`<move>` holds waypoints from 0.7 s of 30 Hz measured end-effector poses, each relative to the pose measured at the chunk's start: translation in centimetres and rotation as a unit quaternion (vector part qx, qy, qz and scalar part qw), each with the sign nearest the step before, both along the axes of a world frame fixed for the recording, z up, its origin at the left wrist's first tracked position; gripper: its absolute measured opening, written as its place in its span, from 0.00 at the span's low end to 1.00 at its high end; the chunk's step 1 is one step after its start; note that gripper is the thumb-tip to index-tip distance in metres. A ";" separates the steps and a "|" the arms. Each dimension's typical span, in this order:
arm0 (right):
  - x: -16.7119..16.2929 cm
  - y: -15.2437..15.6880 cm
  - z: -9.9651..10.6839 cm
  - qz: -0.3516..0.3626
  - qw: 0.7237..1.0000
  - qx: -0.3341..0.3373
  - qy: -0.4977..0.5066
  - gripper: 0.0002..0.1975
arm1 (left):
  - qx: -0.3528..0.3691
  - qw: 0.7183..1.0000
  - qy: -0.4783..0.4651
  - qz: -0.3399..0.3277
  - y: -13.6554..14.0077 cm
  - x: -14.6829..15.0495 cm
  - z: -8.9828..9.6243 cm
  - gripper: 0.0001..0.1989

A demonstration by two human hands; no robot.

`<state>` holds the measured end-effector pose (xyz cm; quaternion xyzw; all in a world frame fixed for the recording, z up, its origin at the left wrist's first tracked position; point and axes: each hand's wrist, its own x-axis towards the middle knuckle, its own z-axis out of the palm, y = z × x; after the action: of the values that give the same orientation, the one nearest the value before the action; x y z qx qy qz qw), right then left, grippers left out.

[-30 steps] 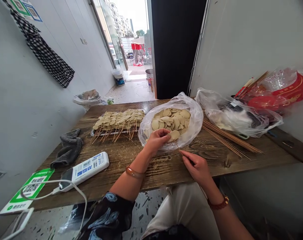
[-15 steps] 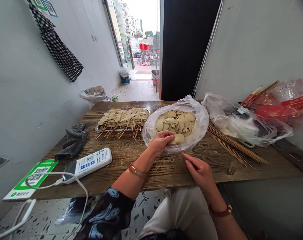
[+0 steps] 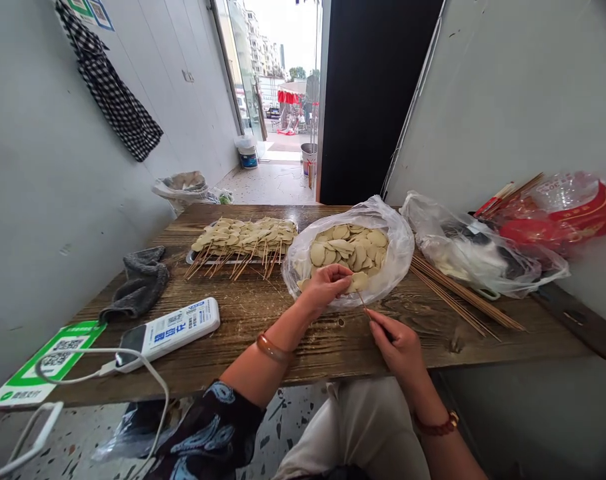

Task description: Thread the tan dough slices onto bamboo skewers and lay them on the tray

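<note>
Between its fingertips my left hand [image 3: 327, 288] pinches a thin, pale beige round slice [image 3: 357, 282], at the front rim of a clear plastic bag [image 3: 400, 247]. Many more such slices [image 3: 350, 245] are heaped in that bag. My right hand [image 3: 395, 340] is closed on a thin wooden skewer [image 3: 361, 298], whose upper end meets the lower edge of the held slice. Whether the tip has gone through the slice I cannot tell. Left of the bag, a tray [image 3: 190, 257] bears rows of skewered slices [image 3: 247, 235], with their sticks pointing towards me.
Loose skewers [image 3: 467, 297] lie right of the bag, beside another plastic bag [image 3: 487, 250] and red packaging [image 3: 557, 213]. At the left are a grey cloth [image 3: 140, 283], a white power bank [image 3: 170, 333] with a cable, and a green QR card [image 3: 47, 360] on the wooden table [image 3: 283, 347].
The skewer in my right hand and the slice in my left have come together, the slice now tilted a little. The whole view has shifted slightly.
</note>
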<state>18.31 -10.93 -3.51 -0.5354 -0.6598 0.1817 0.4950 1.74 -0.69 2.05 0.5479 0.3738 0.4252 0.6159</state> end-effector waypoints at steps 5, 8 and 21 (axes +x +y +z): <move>-0.1 0.1 -0.1 -0.005 1.000 -0.001 -0.007 0.15 | 0.071 0.996 0.042 0.020 0.2 0.0 -0.2 0.10; -0.1 0.1 0.0 -0.005 1.000 -0.004 -0.016 0.15 | 0.116 0.989 0.081 0.039 0.3 0.1 -0.4 0.07; 0.0 0.0 0.1 -0.053 0.997 -0.035 -0.033 0.13 | 0.175 0.976 0.128 0.000 -0.7 0.9 -1.0 0.01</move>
<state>18.33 -10.97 -3.44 -0.5920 -0.6400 0.1602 0.4629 2.68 -1.39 1.08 0.6972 0.3691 0.4103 0.4576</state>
